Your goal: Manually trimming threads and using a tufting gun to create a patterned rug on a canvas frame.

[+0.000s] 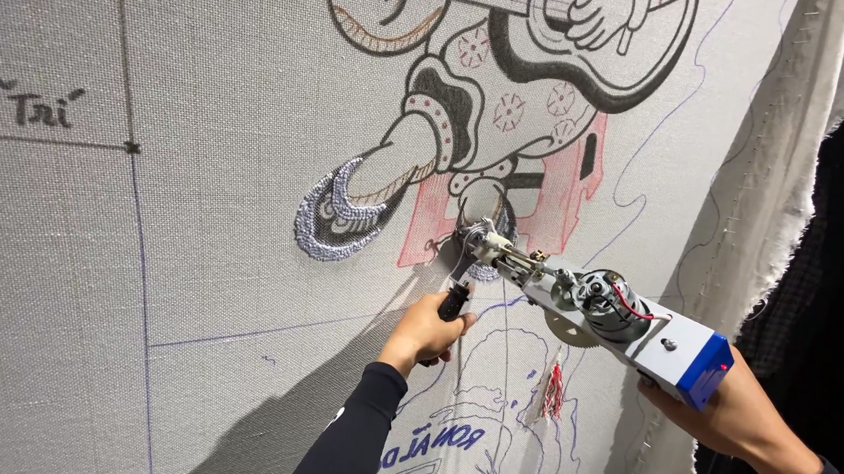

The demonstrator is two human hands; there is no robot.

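Pressing against the stretched grey tufting cloth [240,253], a tufting gun [587,305] is held with its needle tip at the outlined figure's lower foot. The left hand [425,330] is clamped on the gun's black front handle [454,302]; the right hand [724,411] is closed under its blue-ended rear.
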